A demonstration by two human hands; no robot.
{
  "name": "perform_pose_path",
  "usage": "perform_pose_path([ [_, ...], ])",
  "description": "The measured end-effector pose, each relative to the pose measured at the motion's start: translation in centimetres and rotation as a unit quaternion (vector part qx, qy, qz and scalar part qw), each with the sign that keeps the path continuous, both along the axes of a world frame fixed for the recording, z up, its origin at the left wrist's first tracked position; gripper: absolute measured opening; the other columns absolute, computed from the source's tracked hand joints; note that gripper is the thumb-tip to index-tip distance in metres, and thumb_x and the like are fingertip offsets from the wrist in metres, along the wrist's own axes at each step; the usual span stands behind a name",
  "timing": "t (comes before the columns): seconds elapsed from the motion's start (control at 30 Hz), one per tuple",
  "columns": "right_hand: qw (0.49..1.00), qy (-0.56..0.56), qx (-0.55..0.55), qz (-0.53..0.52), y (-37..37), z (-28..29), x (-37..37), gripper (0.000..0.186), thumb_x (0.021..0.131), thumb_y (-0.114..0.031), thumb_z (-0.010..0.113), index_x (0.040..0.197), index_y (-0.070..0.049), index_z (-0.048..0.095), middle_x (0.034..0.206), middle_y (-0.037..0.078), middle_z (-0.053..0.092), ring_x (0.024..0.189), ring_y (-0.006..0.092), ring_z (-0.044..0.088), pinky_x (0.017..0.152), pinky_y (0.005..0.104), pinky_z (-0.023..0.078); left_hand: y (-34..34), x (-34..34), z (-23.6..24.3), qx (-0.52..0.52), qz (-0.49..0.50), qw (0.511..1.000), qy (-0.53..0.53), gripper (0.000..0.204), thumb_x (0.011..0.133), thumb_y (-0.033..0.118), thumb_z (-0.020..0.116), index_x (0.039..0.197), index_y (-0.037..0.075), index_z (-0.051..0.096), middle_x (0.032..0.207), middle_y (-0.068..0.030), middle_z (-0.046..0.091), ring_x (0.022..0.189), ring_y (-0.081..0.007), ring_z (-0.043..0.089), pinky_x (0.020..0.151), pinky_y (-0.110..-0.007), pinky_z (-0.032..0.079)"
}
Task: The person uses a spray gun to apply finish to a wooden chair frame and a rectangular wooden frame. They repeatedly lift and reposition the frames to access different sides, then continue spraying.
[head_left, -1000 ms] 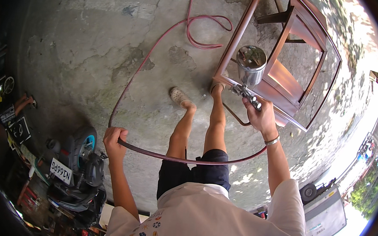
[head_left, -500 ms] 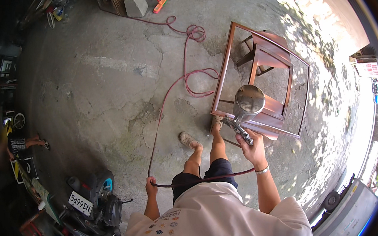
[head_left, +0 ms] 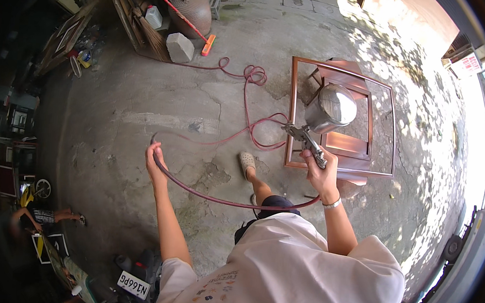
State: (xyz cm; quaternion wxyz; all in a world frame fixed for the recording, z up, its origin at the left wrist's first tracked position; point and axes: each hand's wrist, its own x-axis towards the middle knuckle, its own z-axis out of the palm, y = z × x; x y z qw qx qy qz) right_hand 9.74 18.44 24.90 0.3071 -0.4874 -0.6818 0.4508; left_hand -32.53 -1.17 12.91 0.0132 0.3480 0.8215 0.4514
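My right hand (head_left: 321,176) grips the handle of a metal spray gun (head_left: 309,142) with a shiny round cup (head_left: 332,108) on top, held over the near left corner of a reddish-brown wooden frame piece (head_left: 342,116) standing on the concrete. A red air hose (head_left: 234,202) runs from the gun's handle across in front of my legs to my left hand (head_left: 154,163), which is closed around it and holds it out to the left. From there the hose loops away over the ground (head_left: 252,77) toward the back.
A brown clay jar (head_left: 191,9), a grey block (head_left: 179,46), a broom and wooden boards stand at the back left. A scooter (head_left: 135,275) is parked behind me at the lower left. Another person (head_left: 44,217) is at the far left. A vehicle (head_left: 457,276) stands at right.
My view has shifted so the frame now lies straight ahead on the right. My left hand has lifted the hose higher and out to the left. The spray gun stays in my right hand.
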Motion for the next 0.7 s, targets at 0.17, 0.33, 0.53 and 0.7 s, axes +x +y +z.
perform_pose_path([
  [0.17, 0.994, 0.09, 0.011, -0.068, 3.0, -0.4, -5.6, 0.021, 0.094, -0.016, 0.064, 0.086, 0.004, 0.066, 0.055, -0.003, 0.048, 0.045, 0.0039, 0.041, 0.042, 0.0244, 0.031, 7.5, -5.4, 10.7, 0.035, -0.144, 0.973, 0.178, 0.025, 0.1, 0.025, 0.053, 0.115, 0.006, 0.06, 0.124, -0.0173, 0.06, 0.116, -0.0352, 0.058, 0.096, -0.042, 0.048],
  [0.33, 0.99, 0.103, 0.032, -0.092, 7.8, 0.7, -13.2, 0.025, 0.096, -0.019, 0.062, 0.086, 0.004, 0.067, 0.055, -0.002, 0.052, 0.044, 0.0042, 0.046, 0.04, 0.0231, 0.032, 6.8, -10.1, 3.6, -0.185, -0.134, 0.973, 0.035, 0.063, 0.099, 0.019, 0.053, 0.153, 0.024, 0.021, 0.15, -0.0179, 0.039, 0.13, -0.0335, 0.05, 0.099, -0.043, 0.048],
  [0.53, 0.989, 0.108, 0.062, -0.085, 14.3, 1.3, -24.6, 0.028, 0.098, -0.021, 0.059, 0.088, 0.005, 0.064, 0.074, 0.006, 0.068, 0.04, 0.0065, 0.049, 0.037, 0.0237, 0.038, -1.5, -8.3, -14.2, -0.23, 0.032, 0.91, -0.343, 0.059, 0.097, 0.037, 0.057, 0.143, 0.002, 0.04, 0.145, -0.0204, 0.047, 0.126, -0.0317, 0.054, 0.102, -0.039, 0.044],
  [0.7, 0.971, 0.216, 0.085, -0.054, 17.0, 0.4, -38.3, 0.03, 0.101, -0.024, 0.054, 0.093, 0.004, 0.061, 0.082, 0.01, 0.07, 0.04, 0.0081, 0.05, 0.035, 0.0233, 0.037, -9.7, -5.1, -19.3, -0.135, 0.093, 0.863, -0.478, 0.039, 0.099, 0.033, 0.056, 0.118, -0.001, 0.06, 0.114, -0.0146, 0.067, 0.104, -0.023, 0.064, 0.09, -0.033, 0.049],
])
